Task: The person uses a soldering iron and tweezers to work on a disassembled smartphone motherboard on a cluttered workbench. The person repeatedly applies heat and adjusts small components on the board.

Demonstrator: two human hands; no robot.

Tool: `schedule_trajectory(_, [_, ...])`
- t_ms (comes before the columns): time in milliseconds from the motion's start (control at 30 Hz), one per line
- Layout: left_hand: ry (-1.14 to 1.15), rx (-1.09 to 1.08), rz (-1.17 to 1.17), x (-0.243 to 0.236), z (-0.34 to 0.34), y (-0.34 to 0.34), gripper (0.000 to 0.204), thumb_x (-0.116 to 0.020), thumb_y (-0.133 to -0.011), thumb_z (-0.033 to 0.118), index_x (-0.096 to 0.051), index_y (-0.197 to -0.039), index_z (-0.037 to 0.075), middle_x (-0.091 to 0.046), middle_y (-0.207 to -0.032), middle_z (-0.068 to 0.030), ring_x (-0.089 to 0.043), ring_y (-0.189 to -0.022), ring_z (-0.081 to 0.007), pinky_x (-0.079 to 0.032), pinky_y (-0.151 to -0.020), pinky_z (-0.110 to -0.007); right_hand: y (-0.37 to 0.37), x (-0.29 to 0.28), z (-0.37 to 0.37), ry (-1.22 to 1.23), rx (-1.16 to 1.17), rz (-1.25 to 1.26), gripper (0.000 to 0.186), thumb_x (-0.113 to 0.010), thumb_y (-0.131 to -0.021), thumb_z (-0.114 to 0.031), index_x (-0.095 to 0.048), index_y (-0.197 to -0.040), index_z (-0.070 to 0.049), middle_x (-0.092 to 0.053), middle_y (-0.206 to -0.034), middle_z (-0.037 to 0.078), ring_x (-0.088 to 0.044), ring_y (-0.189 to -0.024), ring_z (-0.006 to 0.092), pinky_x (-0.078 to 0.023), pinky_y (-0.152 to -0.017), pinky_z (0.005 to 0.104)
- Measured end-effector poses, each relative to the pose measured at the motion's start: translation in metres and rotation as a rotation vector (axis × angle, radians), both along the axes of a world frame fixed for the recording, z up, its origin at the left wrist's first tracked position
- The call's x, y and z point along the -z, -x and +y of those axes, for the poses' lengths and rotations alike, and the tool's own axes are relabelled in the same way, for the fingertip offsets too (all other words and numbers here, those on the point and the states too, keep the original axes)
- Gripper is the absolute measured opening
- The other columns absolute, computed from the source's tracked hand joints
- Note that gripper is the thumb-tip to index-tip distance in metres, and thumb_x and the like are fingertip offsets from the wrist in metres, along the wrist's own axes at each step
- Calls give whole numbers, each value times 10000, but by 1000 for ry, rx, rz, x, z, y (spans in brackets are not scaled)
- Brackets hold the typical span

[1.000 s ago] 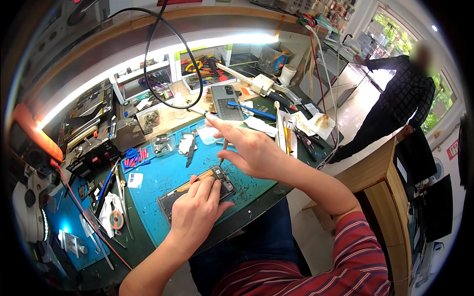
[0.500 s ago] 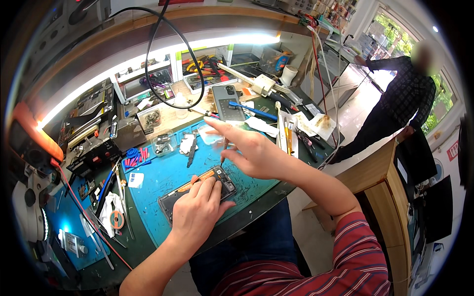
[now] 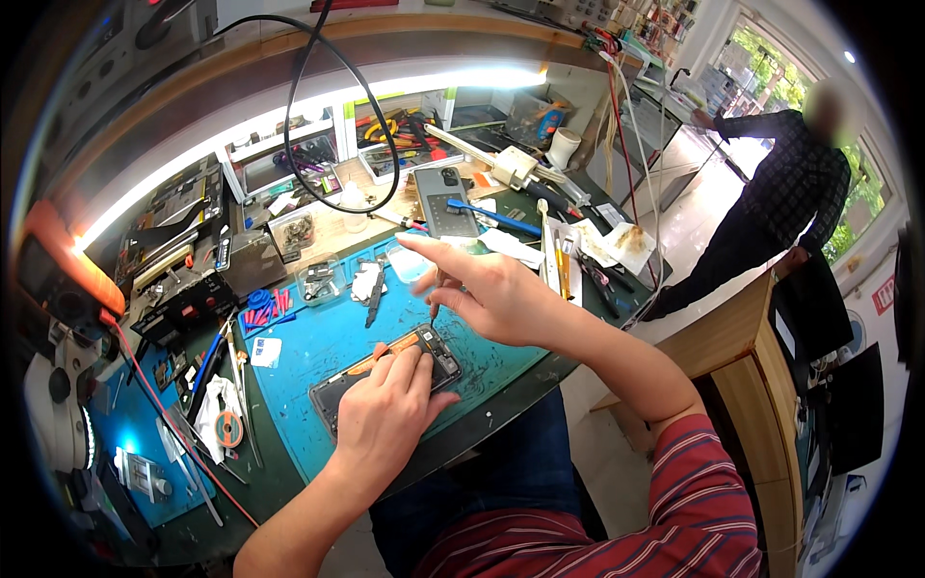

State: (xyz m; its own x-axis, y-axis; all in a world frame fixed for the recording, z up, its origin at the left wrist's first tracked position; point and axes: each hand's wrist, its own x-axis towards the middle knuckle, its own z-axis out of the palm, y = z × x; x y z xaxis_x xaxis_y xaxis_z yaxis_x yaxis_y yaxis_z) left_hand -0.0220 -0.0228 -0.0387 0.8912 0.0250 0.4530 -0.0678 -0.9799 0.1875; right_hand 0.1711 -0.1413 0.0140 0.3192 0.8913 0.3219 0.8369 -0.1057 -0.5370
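My left hand (image 3: 385, 414) presses on an opened dark phone (image 3: 334, 390) with orange parts inside, lying on the blue mat (image 3: 284, 371), its fingers curled over the phone. Just above and to the right, my right hand (image 3: 491, 299) grips a slim screwdriver (image 3: 434, 315) held upright over the phone's upper right end, index finger stretched toward its top. Whether the tip touches a screw is too small to tell. Behind lie a small clear parts box (image 3: 320, 279), a dark strip (image 3: 374, 299) and a grey phone (image 3: 443, 202).
Tools crowd the bench's back and sides. A multimeter (image 3: 58, 275) stands far left; a looped black cable (image 3: 366, 96) hangs over the bench. At right, a person in dark checked clothes (image 3: 790, 183) stands near a wooden desk (image 3: 718, 342) with black monitors (image 3: 848, 405).
My right hand's fingers have shifted slightly around the screwdriver. My left hand and the phone have stayed in place, and the person at right has barely moved.
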Motion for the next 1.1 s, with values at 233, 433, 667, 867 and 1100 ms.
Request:
schedule_trajectory(233, [-83, 19, -42, 3, 4, 0, 542, -834, -821, 421, -725, -1163, 14, -691, -1130, -67, -695, -1000, -201, -585, -818, -292, -12, -5, -4, -31, -46, 280, 632, -693, -1002, -42, -472, -1592, -85, -799, -1011, 132, -794, -956, 225, -614, -879, 374])
schedule_trajectory(433, [-37, 12, -26, 2, 4, -1, 494, -849, -818, 386, -721, -1132, 26, -709, -1124, -69, -717, -1000, -224, -602, -868, -325, -50, 19, 5, -333, 178, 117, 549, -651, -1026, -49, -480, -1548, -28, -803, -982, 143, -799, -909, 260, -608, -836, 368])
schedule_trajectory(667, [106, 29, -150, 1, 8, -5, 273, -820, -888, 177, -723, -1110, 51, -754, -1083, -83, -761, -922, -292, -631, -810, -373, -60, 30, 8, -220, 244, 123, 564, -646, -1031, -48, -461, -1563, -13, -805, -1013, 160, -791, -957, 221, -595, -869, 339])
schedule_trajectory(867, [252, -32, -109, 2, 15, -5, 216, -756, -943, 117, -690, -1137, 49, -725, -1038, -99, -745, -820, -287, -616, -696, -367, -51, 20, 7, -297, 233, 157, 548, -657, -1029, -62, -474, -1539, 14, -804, -992, 153, -796, -947, 222, -602, -867, 346])
schedule_trajectory(1100, [518, -105, -146, 5, 24, -16, 275, -781, -919, 19, -678, -1174, 11, -714, -1038, -135, -783, -808, -248, -629, -679, -350, -1, 11, -9, -254, 34, 251, 587, -695, -1038, -85, -458, -1571, -22, -806, -1009, 135, -788, -1007, 182, -594, -946, 345])
